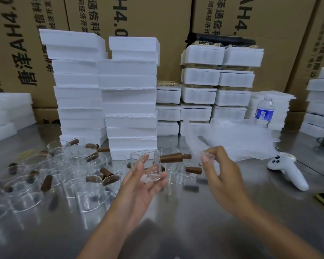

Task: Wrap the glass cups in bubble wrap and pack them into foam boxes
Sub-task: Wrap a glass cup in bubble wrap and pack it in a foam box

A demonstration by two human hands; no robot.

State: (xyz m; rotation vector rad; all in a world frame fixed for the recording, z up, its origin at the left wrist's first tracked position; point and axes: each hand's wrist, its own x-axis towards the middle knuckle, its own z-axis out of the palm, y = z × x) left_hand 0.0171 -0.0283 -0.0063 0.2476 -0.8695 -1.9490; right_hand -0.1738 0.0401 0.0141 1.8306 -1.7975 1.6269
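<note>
My left hand [138,186] holds a clear glass cup [148,165] with a brown wooden handle [171,158], lifted above the steel table. The cup lies across the palm and fingers, handle pointing right. My right hand [221,165] pinches the near corner of a bubble wrap sheet [232,139] that lies on a pile of such sheets to the right. Several more glass cups [73,174] with brown handles crowd the table's left half. Two tall stacks of white foam boxes [105,94] stand behind them.
Shorter stacks of packed foam boxes [213,86] sit at the back centre. A water bottle [265,112] stands behind the wrap pile. A white controller [288,172] lies at the right. Cardboard cartons [157,19] form the back wall. Foam pieces [7,113] lie far left.
</note>
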